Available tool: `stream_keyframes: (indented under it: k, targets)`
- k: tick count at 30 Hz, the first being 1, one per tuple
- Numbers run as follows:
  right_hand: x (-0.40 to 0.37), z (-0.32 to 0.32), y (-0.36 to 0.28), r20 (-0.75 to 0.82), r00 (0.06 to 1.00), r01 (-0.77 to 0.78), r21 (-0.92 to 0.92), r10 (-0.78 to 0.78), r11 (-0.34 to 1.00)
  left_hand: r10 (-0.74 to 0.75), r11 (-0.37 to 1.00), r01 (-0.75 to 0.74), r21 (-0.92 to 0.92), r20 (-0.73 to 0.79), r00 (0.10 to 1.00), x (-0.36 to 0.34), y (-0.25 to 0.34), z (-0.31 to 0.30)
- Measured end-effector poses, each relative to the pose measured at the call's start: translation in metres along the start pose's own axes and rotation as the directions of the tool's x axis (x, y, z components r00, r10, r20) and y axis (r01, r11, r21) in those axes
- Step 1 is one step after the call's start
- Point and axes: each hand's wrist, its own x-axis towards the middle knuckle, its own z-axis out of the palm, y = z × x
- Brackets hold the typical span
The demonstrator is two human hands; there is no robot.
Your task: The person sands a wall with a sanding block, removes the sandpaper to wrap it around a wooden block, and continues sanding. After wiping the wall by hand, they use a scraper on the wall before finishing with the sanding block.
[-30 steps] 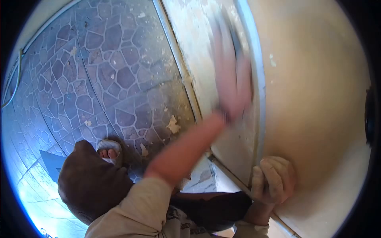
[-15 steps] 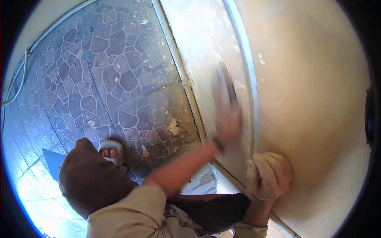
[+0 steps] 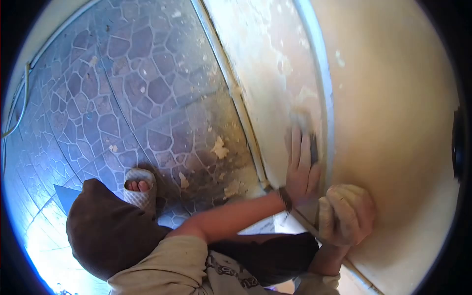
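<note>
My left hand, with a dark band at the wrist, lies along the pale, patchy lower wall strip. Its fingers stretch over a flat block that looks like a sanding block; a dark edge shows beside the fingers, and the front end is blurred. Close by on the right, my right hand is curled against the tan upper wall. Pale dust coats its fingers. Whether anything is inside that curl is hidden.
A light ledge divides the two wall surfaces. Along the wall's foot runs a narrow trim. Peeled flakes litter the stone-patterned floor. My sandaled foot and dark-clothed knee are at lower left. A cable hangs at far left.
My left hand has drawn back along the wall strip toward my body with the block, and its blur has lessened. My right hand keeps its place on the wall; the view has shifted slightly.
</note>
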Motion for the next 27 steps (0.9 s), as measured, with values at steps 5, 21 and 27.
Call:
stream_keyframes:
  k: [5, 21, 27]
  targets:
    - [0.002, -0.002, 0.002, -0.018, 1.000, -0.003, 0.033, 0.003, 0.999, -0.100, 0.995, 0.096, 0.040, 0.098, 0.990, 0.139, -0.033, -0.024]
    - [-0.001, -0.007, -0.003, -0.027, 1.000, 0.006, 0.125, -0.003, 0.992, 0.080, 0.993, -0.094, -0.066, -0.190, 0.979, 0.215, -0.039, -0.028]
    - [-0.007, -0.027, -0.008, 0.040, 0.999, 0.032, 0.126, -0.037, 0.992, 0.082, 0.996, -0.080, 0.029, -0.076, 0.994, 0.073, -0.024, -0.008]
